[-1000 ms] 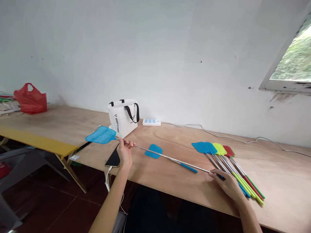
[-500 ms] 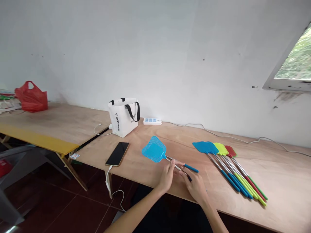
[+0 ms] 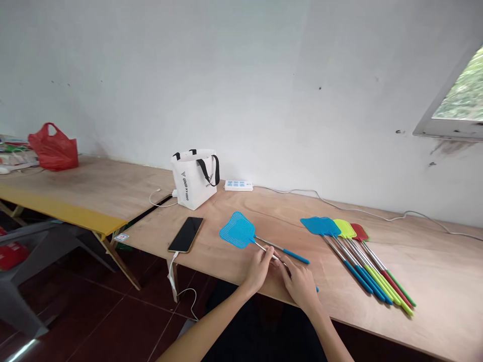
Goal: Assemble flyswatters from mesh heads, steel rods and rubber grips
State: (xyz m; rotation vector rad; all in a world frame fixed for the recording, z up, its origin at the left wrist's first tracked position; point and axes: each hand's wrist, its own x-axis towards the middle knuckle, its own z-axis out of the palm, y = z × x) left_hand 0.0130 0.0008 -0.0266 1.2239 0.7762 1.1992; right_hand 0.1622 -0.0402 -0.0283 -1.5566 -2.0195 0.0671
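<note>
A fly swatter with a blue mesh head (image 3: pixel 237 230) and a thin metal shaft is held near the table's front edge, its head pointing away to the left. My left hand (image 3: pixel 259 270) pinches the shaft not far below the head. Further down, my right hand (image 3: pixel 300 281) is closed round the handle part, and a bit of blue shows past its outer side. Beside the held swatter, a blue handle (image 3: pixel 296 256) on another metal shaft lies on the table, its far end partly hidden behind the blue head.
To the right lie several fly swatters with blue, yellow (image 3: pixel 344 229) and red (image 3: pixel 359 232) heads, fanned out. A phone (image 3: pixel 186 235) on a charging cable, a white bag (image 3: pixel 196 183) and a power strip (image 3: pixel 238 186) are on the table (image 3: pixel 445 281). A red plastic bag (image 3: pixel 55 150) stands far left.
The blue head has dipped slightly, and my right hand has shifted a little left and down along the handle. The blue handle lying alongside is more exposed. The view has turned slightly.
</note>
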